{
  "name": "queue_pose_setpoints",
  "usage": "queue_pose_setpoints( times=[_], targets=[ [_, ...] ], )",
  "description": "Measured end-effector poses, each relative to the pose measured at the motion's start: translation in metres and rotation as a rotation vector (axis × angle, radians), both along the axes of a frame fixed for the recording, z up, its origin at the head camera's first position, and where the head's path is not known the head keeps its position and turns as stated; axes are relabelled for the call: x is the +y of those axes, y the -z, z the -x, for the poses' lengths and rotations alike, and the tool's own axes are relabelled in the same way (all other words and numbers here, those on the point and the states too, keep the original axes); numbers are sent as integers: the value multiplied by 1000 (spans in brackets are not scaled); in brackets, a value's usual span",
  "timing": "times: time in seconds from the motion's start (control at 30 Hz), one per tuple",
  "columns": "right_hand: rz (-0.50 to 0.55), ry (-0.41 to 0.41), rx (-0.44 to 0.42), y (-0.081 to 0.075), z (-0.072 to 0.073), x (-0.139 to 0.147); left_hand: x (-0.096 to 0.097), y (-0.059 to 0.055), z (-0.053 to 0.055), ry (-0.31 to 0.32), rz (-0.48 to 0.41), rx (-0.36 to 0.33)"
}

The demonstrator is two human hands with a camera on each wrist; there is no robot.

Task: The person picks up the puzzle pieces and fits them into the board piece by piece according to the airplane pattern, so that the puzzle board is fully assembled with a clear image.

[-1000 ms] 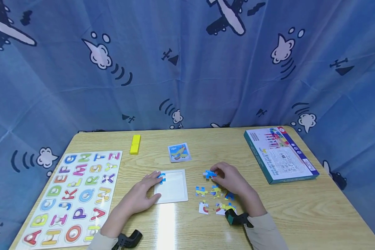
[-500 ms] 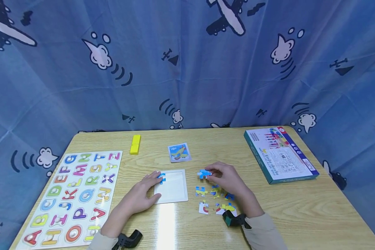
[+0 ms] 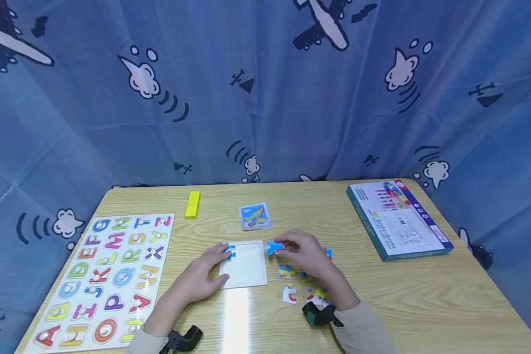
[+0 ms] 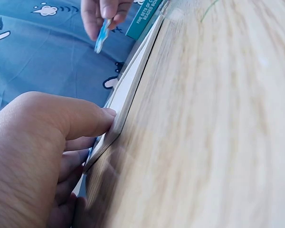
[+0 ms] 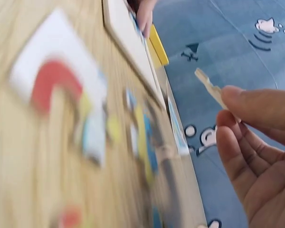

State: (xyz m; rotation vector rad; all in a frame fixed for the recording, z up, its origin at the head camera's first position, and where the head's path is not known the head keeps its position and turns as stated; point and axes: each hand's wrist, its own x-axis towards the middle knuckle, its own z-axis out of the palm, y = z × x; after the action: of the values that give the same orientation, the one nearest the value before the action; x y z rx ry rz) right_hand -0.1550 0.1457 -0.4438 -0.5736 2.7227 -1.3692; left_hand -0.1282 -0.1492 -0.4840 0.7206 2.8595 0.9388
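My left hand (image 3: 203, 270) lies over the left side of a square white puzzle tray (image 3: 248, 273), fingers extended across its upper left corner. In the left wrist view the thumb (image 4: 92, 118) presses on the tray's rim. Inside that corner sits a blue puzzle piece (image 3: 232, 253), partly under the fingertips. Between thumb and fingertips my right hand (image 3: 303, 251) pinches another blue puzzle piece (image 3: 273, 248), raised at the tray's right edge. Seen edge-on in the right wrist view, this piece (image 5: 210, 89) is thin. Several loose pieces (image 3: 289, 295) lie below the right hand, some hidden by it.
A picture card (image 3: 255, 216) with a yellow plane lies behind the tray. Yellow blocks (image 3: 192, 205) stand at the back left. A letter board (image 3: 135, 283) covers the table's left side, and a flat box (image 3: 400, 223) lies at the back right.
My right hand has moved left with the pinched blue puzzle piece, from above the loose pieces to the tray's right edge. The left hand stays where it was on the tray.
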Motion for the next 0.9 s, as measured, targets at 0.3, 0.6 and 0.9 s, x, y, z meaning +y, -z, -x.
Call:
queue_pose_setpoints(
  times=[0.3,0.6,0.9],
  targets=[
    [-31,-13,27,-2,4,-35,0,1,1,1,4,4],
    [-111,-34,41,2,9,-59,-1,0,1,1,13,12],
    [-165,-43,39,7,9,-78,-1,0,2,22,11,26]
  ],
)
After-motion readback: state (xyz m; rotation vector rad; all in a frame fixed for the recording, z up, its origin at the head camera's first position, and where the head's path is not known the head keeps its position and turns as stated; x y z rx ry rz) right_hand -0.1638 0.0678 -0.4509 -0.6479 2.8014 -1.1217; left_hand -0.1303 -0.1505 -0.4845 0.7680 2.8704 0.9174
